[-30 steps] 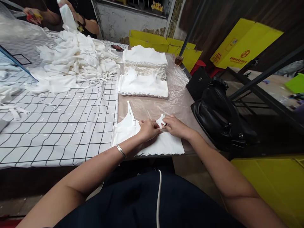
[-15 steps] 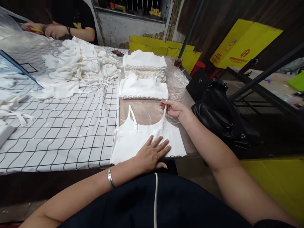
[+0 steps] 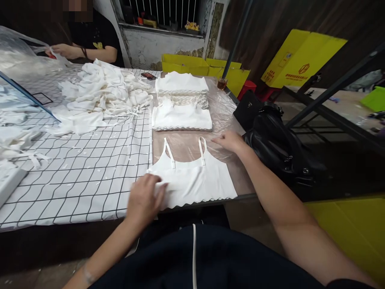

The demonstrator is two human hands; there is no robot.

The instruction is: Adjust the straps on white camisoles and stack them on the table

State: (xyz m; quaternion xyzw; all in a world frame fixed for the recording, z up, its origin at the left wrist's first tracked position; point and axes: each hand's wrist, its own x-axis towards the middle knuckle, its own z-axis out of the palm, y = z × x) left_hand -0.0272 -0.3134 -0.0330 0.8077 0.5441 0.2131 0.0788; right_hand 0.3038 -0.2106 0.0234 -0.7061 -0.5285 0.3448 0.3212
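A white strappy crop top [image 3: 192, 182] lies spread at the table's near edge, both straps pointing away from me and its scalloped hem towards me. Over its left side my left hand [image 3: 146, 198] is curled, with the side edge of the cloth hidden beneath it; slight blur covers the fingertips. My right hand [image 3: 230, 141] hovers just right of the right strap [image 3: 202, 150], apart from it, holding nothing, its fingers loosely bent. Beyond the top stands a stack of folded white tops [image 3: 182, 118], with another folded pile [image 3: 182, 83] behind it.
A loose heap of white garments [image 3: 105, 92] covers the back left of the checked cloth [image 3: 99, 168]. A co-worker's hand [image 3: 64, 51] is beyond it. A black bag [image 3: 270, 136] sits at right, near a metal post [image 3: 237, 40]. A glass of brown drink [image 3: 221, 83] stands behind.
My left hand has moved from flat on the top's middle to its left side. My right hand has let go of the right strap and shifted right; the strap now lies looped.
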